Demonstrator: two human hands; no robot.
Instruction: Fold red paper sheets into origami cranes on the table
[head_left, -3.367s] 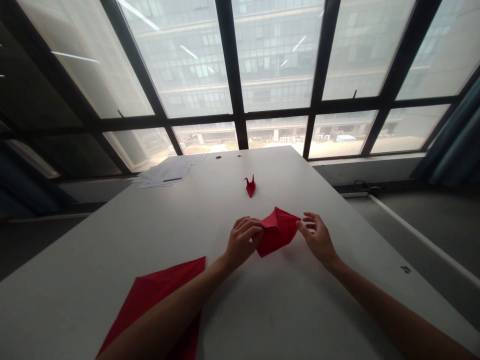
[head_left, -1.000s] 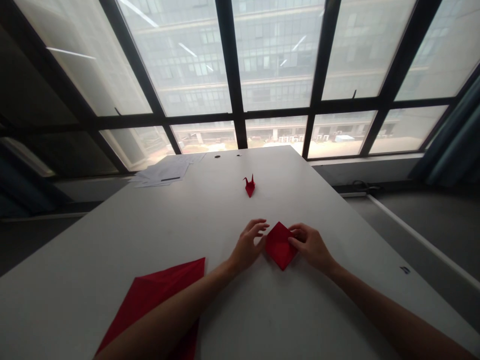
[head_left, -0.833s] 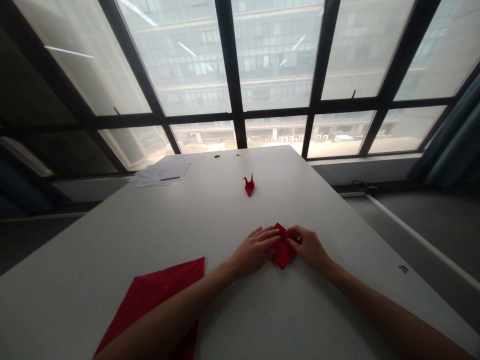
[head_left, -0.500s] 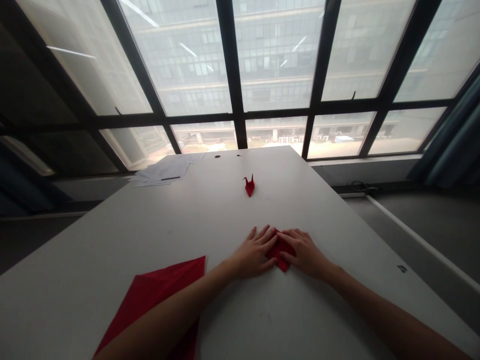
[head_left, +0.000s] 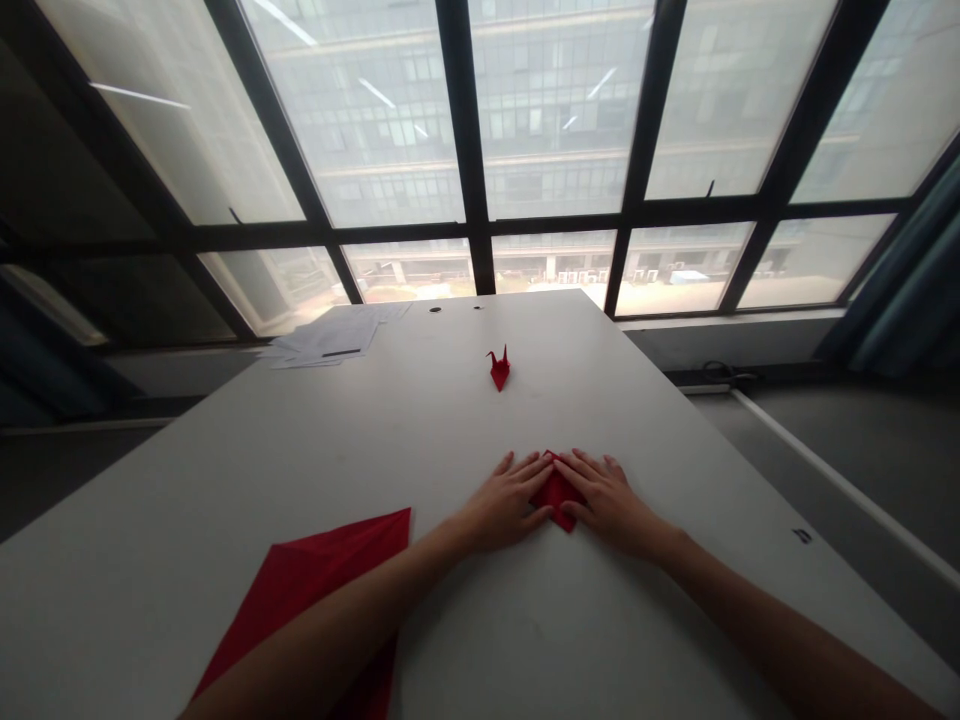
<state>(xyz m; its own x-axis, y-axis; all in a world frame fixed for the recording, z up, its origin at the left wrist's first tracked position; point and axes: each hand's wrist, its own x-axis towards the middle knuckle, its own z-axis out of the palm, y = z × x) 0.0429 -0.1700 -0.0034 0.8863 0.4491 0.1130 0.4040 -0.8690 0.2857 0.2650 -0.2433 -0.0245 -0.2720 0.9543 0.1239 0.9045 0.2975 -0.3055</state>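
A small folded red paper [head_left: 557,494] lies flat on the white table [head_left: 420,420] between my hands. My left hand [head_left: 510,505] rests on its left side, palm down with the fingers apart. From the right, my right hand [head_left: 606,505] lies over the other edge, its fingers stretched out and fingertips near the paper's top corner. Both hands cover parts of the paper's sides. Farther back stands a red origami crane [head_left: 500,371]. A large red sheet [head_left: 315,570] lies at the lower left, partly under my left forearm.
White papers [head_left: 322,335] with a dark pen [head_left: 342,352] on them lie at the table's back left. A small dark mark [head_left: 802,536] is near the right edge. Large windows stand behind the table, with blue curtains at both sides.
The fingers of my right hand have spread a little and shifted on the folded paper. The paper sits slightly higher in view. The left hand has barely moved.
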